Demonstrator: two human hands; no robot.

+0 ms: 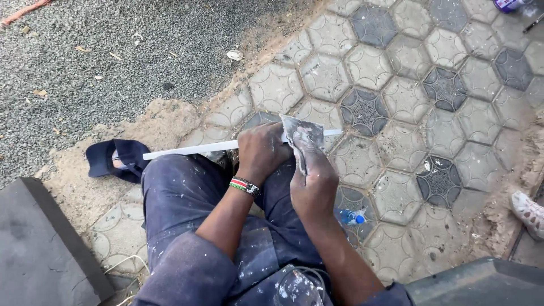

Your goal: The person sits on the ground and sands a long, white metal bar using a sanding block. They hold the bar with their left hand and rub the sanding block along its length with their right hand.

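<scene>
Paint-flecked blue trousers (226, 226) fill the near edge, and above my knees my left hand (262, 152) has its grip clamped round a thin white strip (187, 149) lying level across my lap, while my right hand (311, 181) pinches a dusty grey sheet of sandpaper (303, 136) against it. Open hexagon paving (408, 102) spreads ahead and to the right, gravel (113, 56) to the left beyond a sandy edge. A small bottle with a blue cap (354, 217) lies just right of my right wrist.
</scene>
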